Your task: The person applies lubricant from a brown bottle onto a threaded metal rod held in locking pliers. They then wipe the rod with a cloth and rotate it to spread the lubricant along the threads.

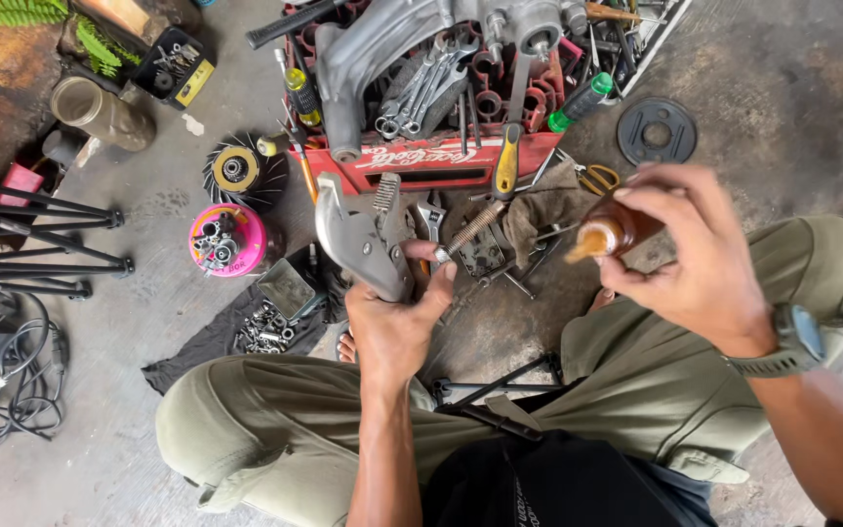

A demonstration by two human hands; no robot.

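We hold the large grey metal locking pliers [368, 234] upright in our left hand [394, 317], fingers wrapped tight around the handles, the thumb pressed near the threaded adjusting screw [470, 229] that sticks out to the right. Our right hand [700, 259], a grey wristwatch [794, 342] on its wrist, clasps a small brown bottle [617, 229] tipped sideways, its orange nozzle pointing toward the pliers but apart from them. Directly behind the pliers stands the red plastic crate [431, 161] crowded with spanners, a cast metal part and screwdrivers. A dirty cloth [548, 210] lies just under the bottle. To the left sit a round pink tub [229, 239] of small parts, a black finned wheel [243, 171] and a square tin [287, 288] on a dark rag scattered with nuts. A black disc [656, 130] lies on the concrete to the right.
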